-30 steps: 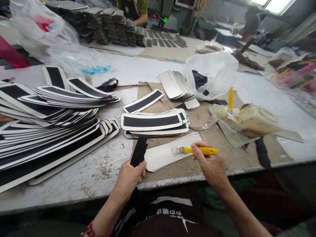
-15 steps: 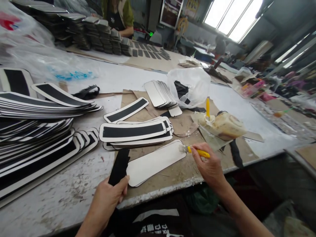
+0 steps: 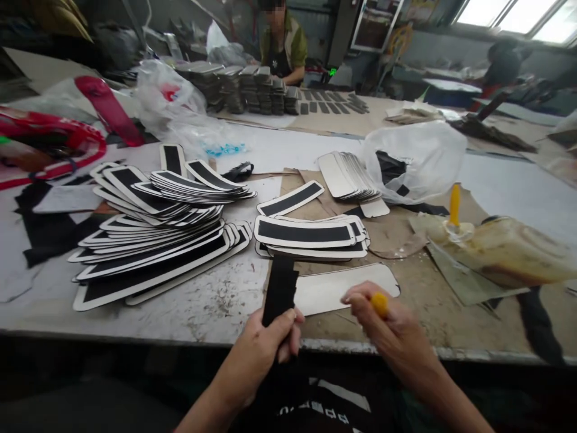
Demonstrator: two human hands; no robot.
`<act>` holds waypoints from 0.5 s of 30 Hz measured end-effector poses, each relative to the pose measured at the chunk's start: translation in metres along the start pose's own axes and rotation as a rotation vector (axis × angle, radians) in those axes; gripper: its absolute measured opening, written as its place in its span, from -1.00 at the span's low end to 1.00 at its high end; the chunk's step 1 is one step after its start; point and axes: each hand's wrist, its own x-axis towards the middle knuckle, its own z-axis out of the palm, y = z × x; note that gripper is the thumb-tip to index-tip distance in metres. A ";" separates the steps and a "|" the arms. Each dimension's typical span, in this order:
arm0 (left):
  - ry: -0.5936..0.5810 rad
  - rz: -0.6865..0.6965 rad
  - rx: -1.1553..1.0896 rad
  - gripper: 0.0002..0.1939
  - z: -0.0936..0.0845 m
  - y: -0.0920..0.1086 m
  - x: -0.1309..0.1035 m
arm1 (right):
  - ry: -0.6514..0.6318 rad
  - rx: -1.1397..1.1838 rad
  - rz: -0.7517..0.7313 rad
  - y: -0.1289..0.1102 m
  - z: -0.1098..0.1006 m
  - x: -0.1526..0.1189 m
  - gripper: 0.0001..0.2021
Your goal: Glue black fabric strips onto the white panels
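Observation:
My left hand (image 3: 268,343) is closed on a bundle of black strips (image 3: 280,285), which stands up from the fist beside the left end of a long white rounded panel (image 3: 333,284). In my right hand (image 3: 396,328) is a brush with a yellow handle (image 3: 379,305); its bristles are hidden behind the fingers. That hand is over the panel's lower right part, and I cannot tell whether the brush touches it. Just behind lies a small pile of white panels with black strips on them (image 3: 304,233). Another such panel (image 3: 291,198) rests at an angle behind the pile.
Large stacks of black-striped panels (image 3: 157,273) stand on the left. Plain white panels (image 3: 340,174) fan out behind, next to a plastic bag (image 3: 419,156). To the right lies a stained glue container (image 3: 518,249) with another yellow-handled brush (image 3: 454,204). A person (image 3: 283,45) works across the table.
My view has swung left. The brush has moved from the panel's far right end back toward its middle, and its handle now points at me. My left hand still grips the black strips.

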 end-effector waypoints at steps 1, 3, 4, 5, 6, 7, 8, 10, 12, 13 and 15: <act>-0.054 -0.004 0.004 -0.70 0.005 0.001 -0.003 | -0.082 0.081 0.053 -0.001 0.013 0.003 -0.82; -0.148 -0.008 0.051 -0.61 0.012 0.002 -0.006 | -0.197 0.241 0.165 -0.002 0.033 0.007 -0.82; -0.180 -0.009 0.069 -0.57 0.014 0.001 -0.007 | -0.224 0.301 0.209 -0.002 0.039 0.007 -0.80; -0.200 -0.009 0.073 -0.55 0.016 0.000 -0.007 | -0.238 0.332 0.236 -0.002 0.043 0.008 -0.79; -0.207 -0.010 0.058 -0.56 0.017 -0.002 -0.007 | -0.235 0.329 0.240 -0.001 0.044 0.007 -0.78; -0.205 -0.014 0.029 -0.59 0.017 -0.004 -0.006 | -0.216 0.299 0.224 0.000 0.042 0.007 -0.76; -0.197 -0.017 -0.003 -0.64 0.018 -0.007 -0.006 | -0.186 0.252 0.196 0.001 0.040 0.006 -0.76; -0.166 -0.023 -0.058 -0.70 0.019 -0.011 -0.005 | -0.098 0.164 0.127 0.004 0.034 0.005 -0.76; -0.129 -0.024 -0.088 -0.72 0.020 -0.015 -0.005 | -0.052 0.149 0.104 0.006 0.030 0.004 -0.78; -0.121 -0.020 -0.089 -0.72 0.021 -0.015 -0.005 | -0.073 0.176 0.118 0.007 0.030 0.003 -0.79; -0.133 -0.020 -0.065 -0.72 0.025 -0.016 -0.006 | -0.210 0.290 0.194 0.006 0.032 0.000 -0.79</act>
